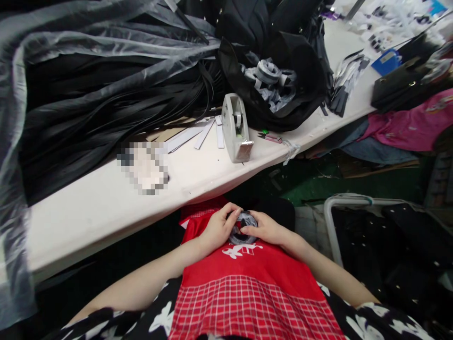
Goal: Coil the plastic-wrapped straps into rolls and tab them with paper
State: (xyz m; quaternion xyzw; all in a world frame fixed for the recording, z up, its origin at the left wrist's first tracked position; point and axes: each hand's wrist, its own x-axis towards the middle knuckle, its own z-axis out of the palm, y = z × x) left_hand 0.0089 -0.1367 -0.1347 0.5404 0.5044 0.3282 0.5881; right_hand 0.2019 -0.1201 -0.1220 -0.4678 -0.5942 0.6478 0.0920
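Observation:
A small ring-shaped coil [249, 220], dark and apparently wrapped in clear film, rests over my lap against the red apron [279, 269]. My left hand [220, 228] pinches its upper left side between thumb and fingers. From the other side, my right hand [268, 228] grips the ring, with a finger or thumb across its centre hole. Similar wrapped coils [268, 72] lie inside an open black bag [309, 89] on the table. A grey tape dispenser [230, 127] stands near the table edge, ahead of my hands.
Long black strips [120, 118] under clear plastic cover the left of the white table [81, 212]. Pink-handled snips [272, 138], white strips [205, 134] and a blurred-out object [146, 167] lie along its front. At right are a white-framed cart [331, 226] and another person's pink garment [421, 123].

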